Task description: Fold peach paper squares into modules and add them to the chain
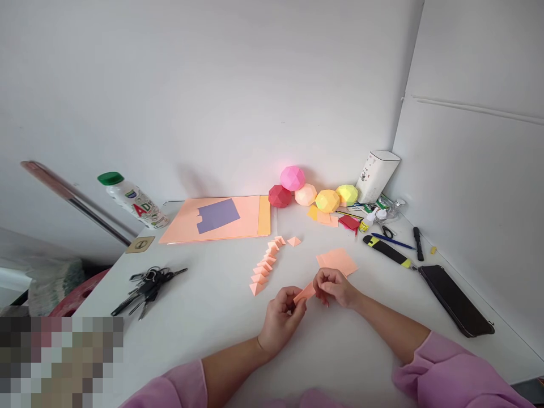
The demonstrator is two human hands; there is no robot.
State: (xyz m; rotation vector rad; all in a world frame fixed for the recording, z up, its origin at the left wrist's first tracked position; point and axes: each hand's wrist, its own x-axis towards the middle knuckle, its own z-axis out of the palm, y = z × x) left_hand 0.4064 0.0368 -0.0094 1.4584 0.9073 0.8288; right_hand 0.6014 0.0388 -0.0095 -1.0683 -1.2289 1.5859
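Observation:
Between my two hands is a small folded strip of peach paper. My left hand pinches its left end between thumb and fingers. At the right end, the curled fingers of my right hand grip the paper; its fingertips are partly hidden. Behind my right hand lies a small stack of peach paper squares. A slanting row of folded peach paper pieces stands to the left, overlapping one another. One more folded piece sits apart near the row's far end.
Faceted paper balls rest against the back wall. Peach sheets with a purple piece lie at back left. Keys and a bottle are left. A utility knife and black case are right.

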